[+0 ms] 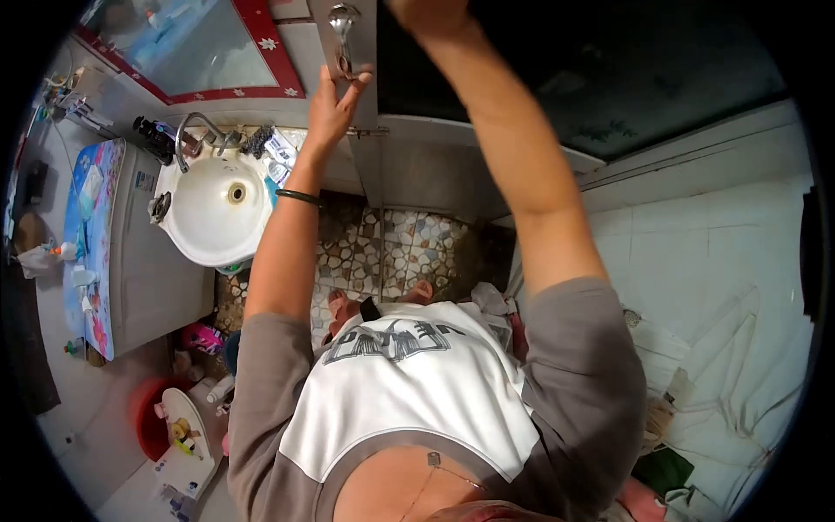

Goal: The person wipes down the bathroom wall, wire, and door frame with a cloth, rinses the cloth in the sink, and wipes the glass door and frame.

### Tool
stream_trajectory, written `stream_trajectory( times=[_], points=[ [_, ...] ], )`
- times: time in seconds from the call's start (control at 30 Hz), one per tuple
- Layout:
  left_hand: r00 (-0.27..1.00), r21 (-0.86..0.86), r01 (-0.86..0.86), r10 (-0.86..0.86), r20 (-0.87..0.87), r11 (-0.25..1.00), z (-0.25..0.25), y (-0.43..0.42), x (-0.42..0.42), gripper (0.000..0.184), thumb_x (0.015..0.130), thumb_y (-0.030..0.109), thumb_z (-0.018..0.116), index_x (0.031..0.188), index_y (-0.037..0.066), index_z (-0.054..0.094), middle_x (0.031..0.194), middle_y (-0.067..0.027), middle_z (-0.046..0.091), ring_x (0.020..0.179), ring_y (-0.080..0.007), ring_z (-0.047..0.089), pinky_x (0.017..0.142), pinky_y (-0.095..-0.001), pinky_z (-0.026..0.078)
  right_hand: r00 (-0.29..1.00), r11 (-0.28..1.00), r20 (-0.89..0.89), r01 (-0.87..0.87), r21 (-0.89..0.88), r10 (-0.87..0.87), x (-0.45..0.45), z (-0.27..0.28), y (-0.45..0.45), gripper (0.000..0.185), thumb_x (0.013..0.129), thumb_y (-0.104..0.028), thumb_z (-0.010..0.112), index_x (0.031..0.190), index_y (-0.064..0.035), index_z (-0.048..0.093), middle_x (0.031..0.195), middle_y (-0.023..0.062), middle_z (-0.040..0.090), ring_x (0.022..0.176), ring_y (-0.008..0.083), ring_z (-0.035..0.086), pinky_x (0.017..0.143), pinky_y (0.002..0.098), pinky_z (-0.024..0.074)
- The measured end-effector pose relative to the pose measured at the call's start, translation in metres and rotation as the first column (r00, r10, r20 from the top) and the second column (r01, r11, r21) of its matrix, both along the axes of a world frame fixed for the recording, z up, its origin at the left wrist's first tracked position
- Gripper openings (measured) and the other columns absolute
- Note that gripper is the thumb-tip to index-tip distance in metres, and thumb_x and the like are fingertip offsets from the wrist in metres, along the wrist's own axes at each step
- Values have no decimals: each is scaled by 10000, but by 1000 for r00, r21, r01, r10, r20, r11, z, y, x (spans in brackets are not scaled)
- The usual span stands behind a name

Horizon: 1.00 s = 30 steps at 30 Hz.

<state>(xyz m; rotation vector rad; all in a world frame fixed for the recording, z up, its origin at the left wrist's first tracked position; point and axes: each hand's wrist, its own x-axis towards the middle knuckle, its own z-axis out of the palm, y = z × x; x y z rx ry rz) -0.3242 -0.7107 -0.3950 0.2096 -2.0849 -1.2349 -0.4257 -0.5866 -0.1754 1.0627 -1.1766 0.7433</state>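
Observation:
My left hand [332, 111] is raised at the door's edge, its thumb and fingers around the lower end of a shiny metal door handle [342, 35]. A dark band circles that wrist. My right hand [426, 16] reaches up to the top edge of the view, in front of the dark upper panel [557, 70]; its fingers are cut off by the frame and blurred. Below the left hand, a bolt latch [369, 132] sits on the door's edge.
At the left is a white sink [217, 209] with a curved faucet [185, 139]. Above it hangs a red-framed mirror [183, 43]. A washing machine [156, 252] and a red bucket [148, 422] stand further left. Pebble-patterned floor [348, 257] lies below.

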Motion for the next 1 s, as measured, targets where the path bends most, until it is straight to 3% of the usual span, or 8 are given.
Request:
stream_trajectory(
  times=[0.07,0.17,0.43,0.57,0.7,0.8,0.83,1.0],
  points=[
    [999,10,2,-3,53,1000,-4,-8,-2,474,954,428,647,1161,28,495,1064,-190,674,1002,-340,655,881,-396,486,963,976,255,26,214,-81,9,-77,12,398,903,-145,518,1288,-123,616,1106,169,586,997,331,570,854,442,445],
    [988,27,77,-80,134,997,-23,-34,-2,463,1011,403,553,1238,9,463,1162,-183,603,1102,-263,562,967,-374,433,970,968,243,-72,238,13,7,-158,18,351,874,-263,604,1219,-223,646,1006,-44,569,936,201,518,805,413,418],
    [974,105,23,-46,222,994,-5,-18,3,658,1059,489,383,1436,-48,342,1414,-185,428,1323,-259,393,1113,-376,307,863,954,491,-37,298,-120,42,-304,26,276,846,-238,626,1118,-202,661,1027,-15,605,929,225,575,822,392,471],
    [970,83,-38,17,241,996,-10,-20,2,865,950,743,360,1454,40,333,1445,-121,390,1269,-256,416,1060,-418,332,898,900,391,11,436,-201,35,-311,49,247,846,-232,609,1080,-167,652,1056,1,618,990,228,597,896,405,477],
    [956,149,-83,36,292,985,7,-2,7,887,929,755,392,1457,43,352,1458,-136,394,1314,-280,396,1067,-445,343,952,811,206,67,581,-226,6,-307,88,276,828,-255,617,1082,-163,672,1059,2,626,982,220,614,927,370,476],
    [976,83,-41,22,216,996,0,-10,5,759,1010,581,447,1424,-50,359,1443,-189,425,1355,-271,387,1127,-380,294,962,695,161,38,718,-219,-12,-293,136,290,794,-231,654,1074,-156,678,1046,6,616,985,223,609,939,363,487],
    [966,51,-47,32,258,998,5,-6,4,879,930,758,383,1446,47,369,1428,-133,433,1279,-272,427,1044,-443,358,967,696,149,40,717,-208,-17,-286,156,294,780,-217,669,1067,-154,676,1041,11,614,998,227,605,937,373,487],
    [976,-9,-76,77,202,997,-8,-16,0,805,971,698,379,1418,30,416,1363,-133,504,1219,-246,479,964,-379,405,921,694,180,120,710,-344,-54,-281,279,266,759,-159,672,1019,-104,666,1035,71,610,1002,273,592,885,399,488]
  ],
)
